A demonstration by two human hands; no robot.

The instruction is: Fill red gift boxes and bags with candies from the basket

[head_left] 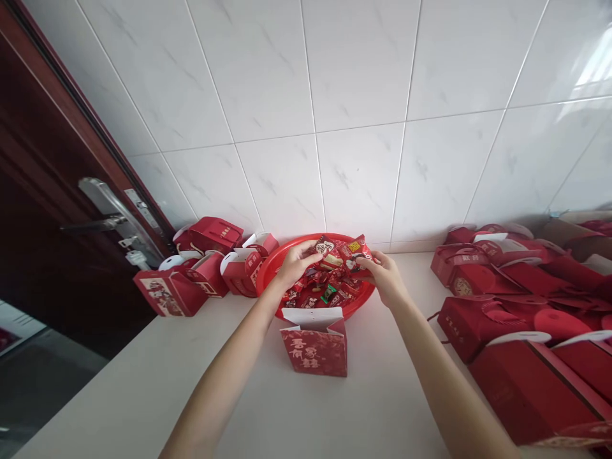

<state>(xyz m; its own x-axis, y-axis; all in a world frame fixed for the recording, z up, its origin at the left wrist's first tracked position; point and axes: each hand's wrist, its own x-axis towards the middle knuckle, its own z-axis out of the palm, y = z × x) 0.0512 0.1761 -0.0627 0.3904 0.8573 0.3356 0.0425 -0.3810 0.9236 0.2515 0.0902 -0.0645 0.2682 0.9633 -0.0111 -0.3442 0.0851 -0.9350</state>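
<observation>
Basket (366,297): red, on the table (229,376) near the wall (354,185), wrapped sweets (315,277) inside. Right hand (386,278) over basket's right side, fingers pinching a red packet (356,252). Left hand (294,264) over basket's left part, thumb and fingers bent around a small wrapped sweet (324,246); can't tell how firm the grip is. Open box (318,352), red with pale characters, upright just in front of basket, top flap up against the rim. Left of basket: cluster of red gift boxes (174,294), nearest one just beside it. Door (52,191) beyond those, keys (137,256) hanging at its handle (112,207). Right of basket, apart from it: bigger pile of red boxes (535,376).
</observation>
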